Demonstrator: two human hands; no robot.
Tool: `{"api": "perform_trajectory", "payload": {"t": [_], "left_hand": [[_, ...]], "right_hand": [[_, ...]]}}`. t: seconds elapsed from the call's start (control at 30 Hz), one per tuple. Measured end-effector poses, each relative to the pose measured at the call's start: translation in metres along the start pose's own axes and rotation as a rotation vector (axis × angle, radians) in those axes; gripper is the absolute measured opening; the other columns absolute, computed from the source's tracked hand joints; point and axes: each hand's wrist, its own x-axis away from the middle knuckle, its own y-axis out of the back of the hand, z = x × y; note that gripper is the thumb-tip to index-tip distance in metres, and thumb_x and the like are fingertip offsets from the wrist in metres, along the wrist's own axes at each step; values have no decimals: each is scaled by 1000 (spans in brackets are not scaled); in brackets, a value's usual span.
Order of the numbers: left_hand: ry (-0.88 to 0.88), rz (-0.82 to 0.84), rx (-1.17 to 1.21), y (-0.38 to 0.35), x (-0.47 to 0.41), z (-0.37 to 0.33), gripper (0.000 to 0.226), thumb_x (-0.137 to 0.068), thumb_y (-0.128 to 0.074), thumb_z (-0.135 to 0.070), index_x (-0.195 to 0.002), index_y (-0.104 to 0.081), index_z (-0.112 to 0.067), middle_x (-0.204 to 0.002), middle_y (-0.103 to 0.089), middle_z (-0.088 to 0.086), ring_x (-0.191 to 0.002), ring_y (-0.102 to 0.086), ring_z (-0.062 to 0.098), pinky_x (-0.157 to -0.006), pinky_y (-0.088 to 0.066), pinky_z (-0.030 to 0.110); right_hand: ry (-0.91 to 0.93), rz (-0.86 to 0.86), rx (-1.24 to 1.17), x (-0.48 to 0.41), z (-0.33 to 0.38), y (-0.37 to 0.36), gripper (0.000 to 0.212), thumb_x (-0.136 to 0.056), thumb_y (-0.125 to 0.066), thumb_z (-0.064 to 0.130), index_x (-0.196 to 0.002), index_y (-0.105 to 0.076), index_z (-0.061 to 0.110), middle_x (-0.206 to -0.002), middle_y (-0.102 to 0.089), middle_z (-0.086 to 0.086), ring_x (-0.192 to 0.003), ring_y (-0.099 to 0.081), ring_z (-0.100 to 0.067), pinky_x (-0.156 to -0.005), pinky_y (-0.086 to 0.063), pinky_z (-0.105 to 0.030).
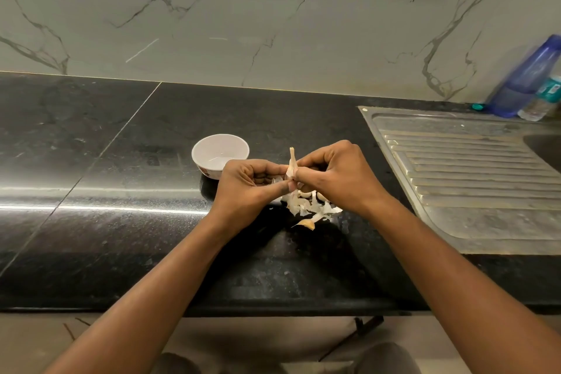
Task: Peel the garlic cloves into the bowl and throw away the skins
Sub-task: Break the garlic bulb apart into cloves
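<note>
Above the black counter, my left hand [249, 188] and my right hand [337, 174] meet, both pinching one garlic clove [292, 165] whose pale papery tip sticks up between the fingertips. Below the hands a heap of loose garlic skins [306, 206] and pieces lies on the counter, with one yellowish clove [307, 224] at its near edge. A small white bowl [212, 149] stands just behind my left hand; its inside looks bare where it shows.
A steel sink drainboard [473, 179] fills the right side, with the basin at the far right edge. A blue bottle [525, 79] and a clear bottle [542, 100] stand behind it against the marble wall. The counter's front edge runs below my forearms.
</note>
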Motion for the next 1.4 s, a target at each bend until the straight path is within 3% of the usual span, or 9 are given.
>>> {"api": "perform_trajectory", "payload": {"t": [0.1, 0.3, 0.57, 0.73, 0.9, 1.03, 1.17, 1.3, 1.4], "left_hand": [[0, -20, -14, -1, 0, 1, 25, -82, -85, 2, -106, -80, 2, -94, -82, 8, -87, -81, 24, -79, -64, 29], [-11, -91, -86, -2, 0, 5, 17, -84, -86, -1, -101, -82, -3, -88, -82, 4, -81, -81, 21, -77, -65, 32], [-1, -78, -37, -2, 0, 3, 21, -84, -85, 1, -104, -80, 1, -92, -82, 9, -83, -81, 24, -78, -65, 30], [26, -56, -27, -1, -2, 6, 23, -82, -87, 1, -104, -80, -1, -91, -82, 12, -84, -80, 32, -81, -66, 40], [53, -23, -2, 0, -2, 4, 21, -82, -86, 1, -102, -80, 0, -91, -81, 14, -84, -80, 34, -83, -66, 41], [58, 20, 16, 0, -2, 3, 19, -83, -85, 0, -102, -80, 0, -93, -81, 14, -87, -80, 34, -86, -65, 42], [73, 22, 10, 1, -2, 3, 16, -85, -85, -3, -100, -80, 0, -92, -82, 13, -87, -80, 33, -86, -65, 44], [101, -42, 0, -1, -3, 5, 19, -81, -90, -9, -95, -79, 0, -88, -81, 15, -84, -79, 39, -85, -65, 51], [113, -62, 35, -1, -3, 4, 22, -80, -90, -6, -97, -79, 2, -90, -81, 14, -86, -80, 35, -87, -65, 45]], "right_hand": [[1, -79, 55, 2, 3, -10, 15, -92, -79, 23, -79, -86, 22, -63, -76, 5, -60, -75, -12, -57, -63, -35], [52, -183, 220, 0, 6, -28, 32, -93, -70, 29, -65, -76, 15, -55, -67, -1, -54, -64, -20, -54, -53, -42], [-5, -138, -8, 6, 3, -19, 8, -93, -80, 24, -89, -87, 21, -69, -78, 8, -65, -76, -7, -63, -65, -32], [-46, -71, -91, 6, 1, -10, 6, -92, -83, 21, -95, -87, 17, -74, -80, 7, -69, -78, -8, -61, -57, -16], [-47, -3, -108, 4, -1, -3, 10, -92, -83, 21, -101, -87, 18, -83, -82, 6, -77, -80, -10, -71, -65, -24], [-46, 29, -59, 4, -2, 2, 11, -93, -82, 20, -102, -87, 20, -83, -82, 9, -76, -78, -6, -65, -57, -16], [-82, 29, -79, 3, -6, 1, 9, -92, -82, 16, -100, -87, 17, -85, -83, 5, -79, -80, -11, -72, -65, -27], [-94, 7, -109, 3, -8, 0, 8, -92, -81, 14, -98, -87, 15, -83, -82, 3, -77, -80, -11, -64, -58, -18], [-117, -51, -145, 2, -14, -1, 9, -95, -78, 14, -99, -86, 16, -86, -83, 1, -79, -81, -14, -76, -67, -33]]}}
